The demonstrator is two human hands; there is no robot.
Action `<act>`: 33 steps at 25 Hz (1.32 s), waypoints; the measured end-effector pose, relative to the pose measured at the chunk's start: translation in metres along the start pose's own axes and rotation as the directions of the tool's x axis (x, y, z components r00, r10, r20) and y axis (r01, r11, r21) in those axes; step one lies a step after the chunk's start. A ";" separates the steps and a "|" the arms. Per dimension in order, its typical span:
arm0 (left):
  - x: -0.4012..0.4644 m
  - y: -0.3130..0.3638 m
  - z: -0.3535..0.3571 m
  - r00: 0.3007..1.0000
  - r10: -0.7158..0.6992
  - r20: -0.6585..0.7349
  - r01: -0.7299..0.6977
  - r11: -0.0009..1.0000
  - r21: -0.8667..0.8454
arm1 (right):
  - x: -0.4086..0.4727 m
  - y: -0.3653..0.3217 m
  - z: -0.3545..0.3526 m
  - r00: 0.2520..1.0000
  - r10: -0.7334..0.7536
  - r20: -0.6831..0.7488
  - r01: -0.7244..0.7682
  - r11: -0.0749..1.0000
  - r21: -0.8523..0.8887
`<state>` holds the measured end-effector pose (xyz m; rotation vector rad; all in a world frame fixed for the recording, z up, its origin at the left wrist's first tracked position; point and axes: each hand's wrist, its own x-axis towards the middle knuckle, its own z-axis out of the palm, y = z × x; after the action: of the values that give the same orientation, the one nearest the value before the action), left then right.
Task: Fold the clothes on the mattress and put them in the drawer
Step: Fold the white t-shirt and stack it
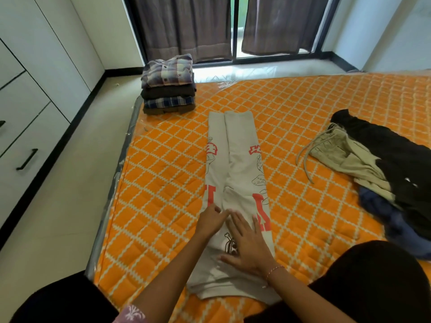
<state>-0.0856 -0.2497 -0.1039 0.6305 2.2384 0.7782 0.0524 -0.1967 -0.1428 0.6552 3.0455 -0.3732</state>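
One grey shirt (pixel 235 183), folded long, mid-mattress (pixel 163 183); left hand (pixel 211 220) and right hand (pixel 247 243) flat, fingers spread, pressing it. One stack (pixel 169 83) of four folded items far-left; unfolded pile (pixel 377 173) right. Three drawers (pixel 21 145) left.

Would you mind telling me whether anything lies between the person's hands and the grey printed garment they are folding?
Nothing visible does. The left hand and right hand both lie flat, directly on the grey garment, which is spread on the orange mattress. The folded stack and the unfolded pile sit apart from it.

Matt cloth garment (pixel 238 173), quilted mattress (pixel 303 108)
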 end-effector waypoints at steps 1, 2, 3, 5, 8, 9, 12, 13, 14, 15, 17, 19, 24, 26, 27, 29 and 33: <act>-0.008 -0.008 0.004 1.000 -0.005 0.015 0.004 1.000 0.011 | -0.008 -0.004 0.003 0.999 -0.013 0.047 0.014 1.000 -0.005; -0.013 -0.017 0.008 1.000 0.007 0.014 -0.008 0.999 0.041 | -0.013 -0.008 0.007 0.998 -0.039 0.055 0.039 0.999 0.002; -0.017 -0.022 0.010 1.000 0.017 -0.017 -0.016 0.998 0.059 | -0.017 -0.011 0.007 0.996 -0.058 0.065 0.056 0.998 0.027; -0.020 -0.025 0.008 0.993 0.014 -0.117 -0.020 0.998 -0.055 | -0.016 -0.016 -0.002 0.998 -0.066 -0.010 0.066 0.993 0.096; -0.025 -0.028 0.000 0.990 0.007 -0.139 -0.026 0.991 -0.133 | -0.015 -0.017 -0.021 0.993 -0.054 -0.109 0.067 0.991 0.119; -0.028 -0.032 0.000 0.992 0.014 -0.124 -0.018 0.999 -0.033 | -0.015 -0.018 -0.025 0.993 -0.091 -0.080 0.098 0.991 0.091; -0.046 -0.039 0.005 0.990 0.052 -0.131 -0.016 0.965 0.261 | -0.022 -0.015 -0.019 0.987 -0.119 0.105 0.108 0.989 0.103; -0.050 -0.038 0.008 0.981 0.081 -0.176 -0.014 0.936 0.350 | -0.024 -0.013 -0.013 0.987 -0.102 0.122 0.093 0.993 0.075; -0.053 -0.039 0.011 0.969 0.142 -0.200 -0.031 0.879 0.475 | -0.027 -0.011 -0.008 0.988 -0.097 0.124 0.094 0.995 0.029; -0.056 -0.041 0.015 0.960 0.223 -0.168 -0.086 0.808 0.583 | -0.033 -0.011 -0.005 0.986 -0.102 0.134 0.105 0.994 -0.022; -0.059 -0.054 0.024 0.956 0.294 -0.006 -0.202 0.671 0.713 | -0.047 -0.008 0.002 0.984 -0.115 0.136 0.126 0.989 -0.075; -0.058 -0.060 0.023 0.965 0.258 0.045 -0.209 0.657 0.724 | -0.044 -0.006 -0.009 0.979 -0.099 0.179 0.085 0.993 0.083; -0.018 -0.026 0.010 0.933 0.342 -0.115 -0.208 0.769 0.604 | 0.013 0.011 -0.039 0.964 0.098 -0.246 -0.079 0.993 0.088; 0.017 -0.008 -0.004 0.935 0.316 -0.161 -0.196 0.839 0.508 | 0.050 0.025 -0.056 0.959 0.193 -0.210 -0.183 0.981 0.065; 0.034 0.001 -0.011 0.942 0.292 -0.163 -0.183 0.857 0.481 | 0.068 0.034 -0.064 0.962 0.236 -0.133 -0.234 0.972 0.032; 0.070 0.018 -0.021 0.954 0.279 -0.106 -0.176 0.812 0.557 | 0.107 0.057 -0.073 0.962 0.272 -0.026 -0.273 0.960 -0.056; 0.151 0.046 -0.025 0.943 0.331 0.010 -0.240 0.661 0.711 | 0.185 0.102 -0.064 0.936 0.322 0.141 -0.308 0.945 -0.112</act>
<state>-0.1928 -0.1328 -0.1239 1.3629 2.5685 0.0363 -0.0722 -0.0167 -0.1140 1.0337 2.7256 -0.2656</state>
